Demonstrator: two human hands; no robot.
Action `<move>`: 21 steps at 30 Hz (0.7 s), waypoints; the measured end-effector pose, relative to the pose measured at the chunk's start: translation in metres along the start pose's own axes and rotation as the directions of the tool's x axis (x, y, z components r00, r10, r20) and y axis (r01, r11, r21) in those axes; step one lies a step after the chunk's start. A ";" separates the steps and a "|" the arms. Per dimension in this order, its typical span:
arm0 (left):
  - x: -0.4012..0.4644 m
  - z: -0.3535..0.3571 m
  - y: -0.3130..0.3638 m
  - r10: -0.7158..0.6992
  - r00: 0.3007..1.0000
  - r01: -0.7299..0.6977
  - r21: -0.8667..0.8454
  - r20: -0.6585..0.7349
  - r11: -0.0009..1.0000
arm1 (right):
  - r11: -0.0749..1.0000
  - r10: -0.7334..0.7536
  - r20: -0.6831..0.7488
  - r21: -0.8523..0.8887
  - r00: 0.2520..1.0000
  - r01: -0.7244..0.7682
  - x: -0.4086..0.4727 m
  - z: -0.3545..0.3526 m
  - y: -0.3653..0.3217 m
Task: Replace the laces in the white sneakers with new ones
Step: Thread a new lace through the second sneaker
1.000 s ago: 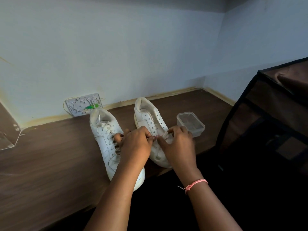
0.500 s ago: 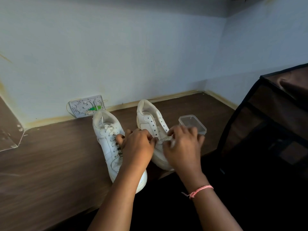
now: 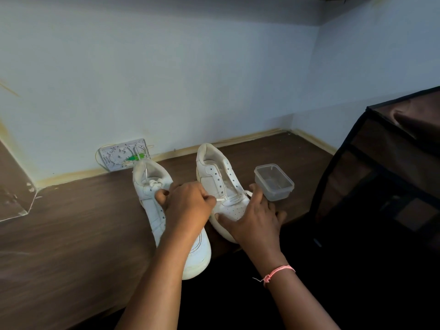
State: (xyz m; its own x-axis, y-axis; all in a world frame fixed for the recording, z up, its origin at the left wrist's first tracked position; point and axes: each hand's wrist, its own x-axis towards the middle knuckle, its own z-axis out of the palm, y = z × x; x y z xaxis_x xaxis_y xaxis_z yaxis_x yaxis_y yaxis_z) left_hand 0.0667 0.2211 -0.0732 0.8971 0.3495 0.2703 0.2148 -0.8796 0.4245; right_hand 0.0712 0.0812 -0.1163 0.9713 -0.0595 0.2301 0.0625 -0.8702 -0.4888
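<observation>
On the dark wooden table (image 3: pixel 71 234), a white wall plate (image 3: pixel 123 157) with a green mark leaned against the wall at eleven o'clock. In front of it lay the laced white sneaker (image 3: pixel 152 206), toe toward the person. The left hand (image 3: pixel 190 206) hovered over it, fingers curled, pinching the white lace tip (image 3: pixel 219 200) of the second sneaker. That second sneaker (image 3: pixel 219 182), its eyelets mostly bare, lay at twelve o'clock. The right hand (image 3: pixel 257 217) held its toe, thumb and fingers wrapped around it. A clear plastic container (image 3: pixel 273 182) stood just beside, at one o'clock. A dark fabric case (image 3: pixel 381 175) stood at three o'clock.
</observation>
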 end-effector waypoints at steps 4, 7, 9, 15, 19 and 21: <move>0.006 -0.022 -0.023 0.025 1.000 -0.025 -0.050 0.005 0.998 | 1.000 0.014 0.027 -0.012 1.000 -0.014 0.002 -0.002 0.000; 0.009 -0.035 -0.040 0.045 0.999 -0.047 -0.126 -0.020 0.991 | 0.999 -0.008 0.046 -0.038 0.999 0.009 0.002 -0.004 0.001; 0.013 -0.044 -0.052 0.011 0.989 -0.027 -0.104 -0.147 0.994 | 0.998 -0.029 0.047 -0.061 0.998 0.032 0.003 -0.007 0.001; 0.013 -0.046 -0.056 0.009 0.999 -0.010 0.036 0.041 0.999 | 0.925 -0.377 -0.106 -0.091 0.920 0.369 0.007 -0.002 -0.008; 0.014 -0.050 -0.066 0.037 0.979 -0.032 -0.030 0.199 0.999 | 0.848 -0.530 -0.005 -0.009 0.848 0.530 0.001 0.013 -0.020; 0.014 -0.054 -0.071 0.041 0.979 -0.020 -0.104 0.199 0.994 | 0.840 -0.540 -0.014 0.047 0.842 0.540 0.004 0.013 -0.022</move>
State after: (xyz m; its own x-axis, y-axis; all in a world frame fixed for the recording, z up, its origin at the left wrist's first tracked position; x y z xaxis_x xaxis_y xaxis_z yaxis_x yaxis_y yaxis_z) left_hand 0.0435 0.3054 -0.0530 0.9639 0.2421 0.1104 0.1550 -0.8481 0.5067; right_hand 0.0763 0.1063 -0.1161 0.7804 0.4129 0.4695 0.5878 -0.7405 -0.3258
